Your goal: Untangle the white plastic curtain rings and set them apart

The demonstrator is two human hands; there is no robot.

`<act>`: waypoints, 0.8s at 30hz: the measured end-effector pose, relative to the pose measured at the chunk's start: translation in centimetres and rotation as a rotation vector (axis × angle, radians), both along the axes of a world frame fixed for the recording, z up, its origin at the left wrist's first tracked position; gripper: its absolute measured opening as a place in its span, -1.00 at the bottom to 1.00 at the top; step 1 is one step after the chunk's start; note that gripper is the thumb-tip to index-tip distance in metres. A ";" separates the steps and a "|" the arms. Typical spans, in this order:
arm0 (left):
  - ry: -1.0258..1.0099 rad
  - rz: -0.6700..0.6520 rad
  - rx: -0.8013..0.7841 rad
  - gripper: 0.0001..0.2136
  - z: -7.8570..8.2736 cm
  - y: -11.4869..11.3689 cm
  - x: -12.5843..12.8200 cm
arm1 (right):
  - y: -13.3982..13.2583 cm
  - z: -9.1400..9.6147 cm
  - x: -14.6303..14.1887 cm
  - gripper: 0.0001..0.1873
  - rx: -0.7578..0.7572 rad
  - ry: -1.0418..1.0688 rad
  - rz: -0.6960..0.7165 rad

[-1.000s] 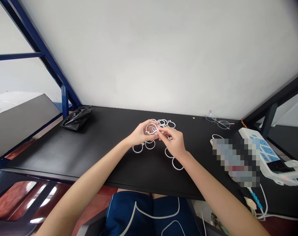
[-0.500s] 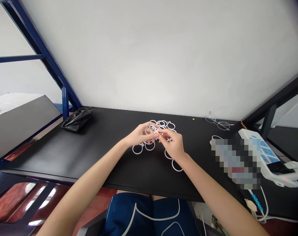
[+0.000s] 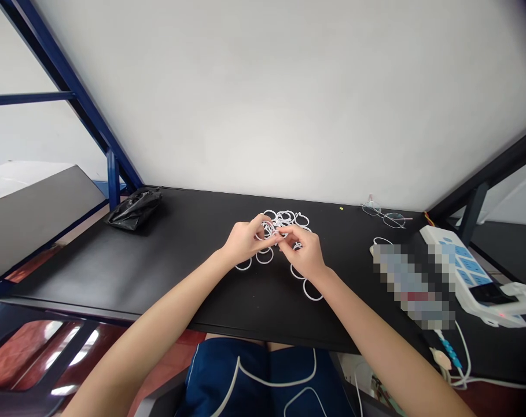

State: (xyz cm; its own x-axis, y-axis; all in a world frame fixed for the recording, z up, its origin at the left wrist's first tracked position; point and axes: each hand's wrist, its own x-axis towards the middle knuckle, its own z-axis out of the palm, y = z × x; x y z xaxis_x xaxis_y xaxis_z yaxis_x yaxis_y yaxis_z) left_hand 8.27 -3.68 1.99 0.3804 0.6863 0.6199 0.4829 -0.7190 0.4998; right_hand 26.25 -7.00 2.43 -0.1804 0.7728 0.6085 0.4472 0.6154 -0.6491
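My left hand [image 3: 244, 238] is closed, thumb and fingers pinching a thin white ring [image 3: 269, 223] over the middle of the black table. My right hand [image 3: 305, 250] meets it from the right, its thumb and index fingertip pressed together at the same ring. The exact point of contact is small and partly covered by the fingers. Behind and under both hands lies a loose pile of white rings [image 3: 301, 216] with small knob-like eyelets. Several more rings show in front of the hands, including a separate ring [image 3: 312, 299] beside my right wrist.
A crumpled black plastic bag [image 3: 135, 209] lies at the table's far left. Eyeglasses [image 3: 394, 220] rest near the wall on the right. Along the right side are a blurred-out device [image 3: 412, 286], a white power strip [image 3: 462, 260] and white cables [image 3: 470, 353]. The black table [image 3: 188, 214] meets a white wall.
The fingers of my left hand have curled in a little and its thumb has shifted right, towards the right fingertips. My right hand stays nearly in place, and the rings on the table look unchanged.
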 end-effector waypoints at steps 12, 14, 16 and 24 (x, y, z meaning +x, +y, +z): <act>0.105 0.044 0.469 -0.62 0.4 0.5 -0.5 | 1.1 0.3 1.4 -0.89 -0.006 0.010 0.089; 0.102 0.046 0.486 -0.60 0.5 0.4 -0.4 | 1.0 0.4 1.5 -0.87 -0.102 0.092 0.064; 0.101 0.050 0.493 -0.59 0.6 0.3 -0.4 | 0.9 0.5 1.4 -0.86 -0.192 0.158 0.049; 0.110 0.050 0.490 -0.60 0.5 0.4 -0.3 | 0.8 1.0 0.5 -0.53 -0.688 0.414 0.249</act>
State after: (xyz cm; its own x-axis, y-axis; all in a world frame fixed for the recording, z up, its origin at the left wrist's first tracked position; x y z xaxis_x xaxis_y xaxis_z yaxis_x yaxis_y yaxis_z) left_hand 7.96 -3.32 2.51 0.4357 0.3440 0.8318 0.5534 -0.8312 0.0539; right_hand 26.72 -6.16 3.47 -0.2609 0.9628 0.0702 -0.0057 0.0712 -0.9974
